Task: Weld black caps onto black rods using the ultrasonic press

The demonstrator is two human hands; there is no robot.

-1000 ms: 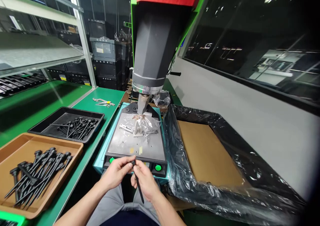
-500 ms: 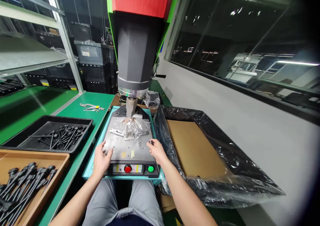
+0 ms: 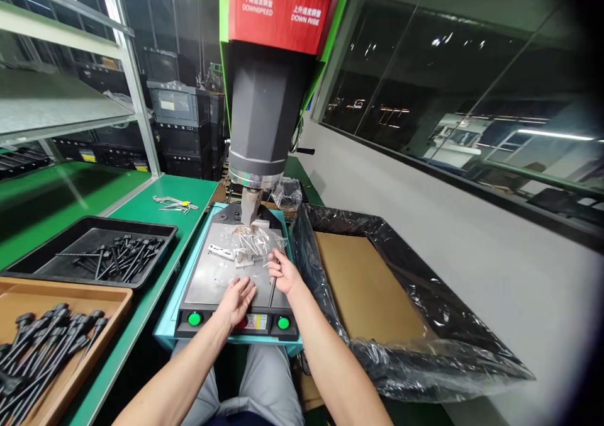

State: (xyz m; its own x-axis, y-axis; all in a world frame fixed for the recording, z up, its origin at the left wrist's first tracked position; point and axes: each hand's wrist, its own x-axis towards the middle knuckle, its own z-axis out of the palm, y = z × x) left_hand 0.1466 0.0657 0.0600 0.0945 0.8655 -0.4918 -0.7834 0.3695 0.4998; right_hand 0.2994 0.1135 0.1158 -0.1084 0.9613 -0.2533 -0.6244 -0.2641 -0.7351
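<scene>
My right hand is closed round the upper part of a thin black rod-shaped part, whose shaft points down over the metal plate. Its upper end is hidden in my fingers. Over the plate's front edge, my left hand is open, fingers loosely stretched and holding nothing. The grey base plate carries a small light metal fixture under crumpled clear plastic film. Right above the film stands the metal tip of the press. Green buttons sit on the front panel, and a red one is partly behind my left hand.
On the left green table, a brown tray and a black tray hold many similar black parts. Pliers lie behind them. To the right, a black plastic-lined box contains brown cardboard. The grey press head hangs overhead.
My hands have parted from holding the black part together in front of the panel. The right carried it over the plate's right side; the left swung out left, then came back toward the middle.
</scene>
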